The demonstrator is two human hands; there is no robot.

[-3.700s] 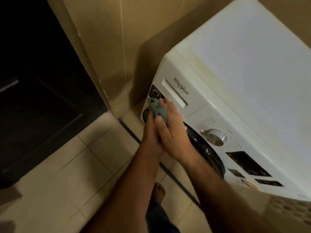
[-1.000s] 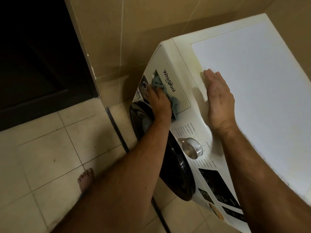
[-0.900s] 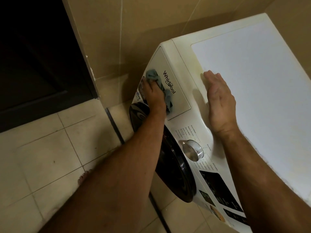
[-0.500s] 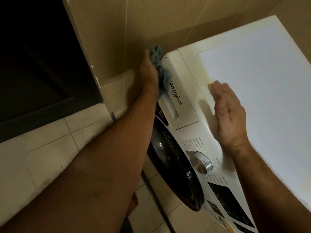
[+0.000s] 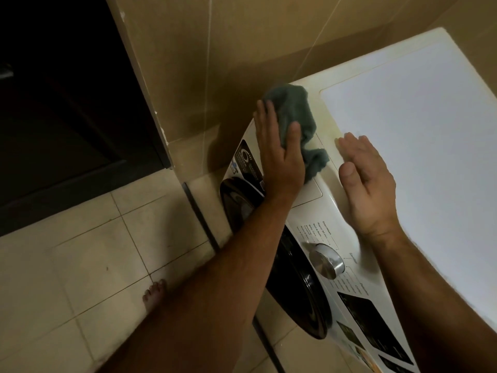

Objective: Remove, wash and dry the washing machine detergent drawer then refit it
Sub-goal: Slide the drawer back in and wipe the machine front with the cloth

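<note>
Detergent drawer [image 5: 309, 191] beneath cloth-pressing left hand [image 5: 279, 154].

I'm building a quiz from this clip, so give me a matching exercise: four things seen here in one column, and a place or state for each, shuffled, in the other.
Things:
1. left hand
2. right hand
3. program dial
4. bare foot

Places or states:
A. flat on the washing machine top
B. on the tiled floor
C. on the front panel, below the detergent drawer
D. pressing a green cloth at the machine's top front corner

Pairs: 1-D, 2-A, 3-C, 4-B
</note>
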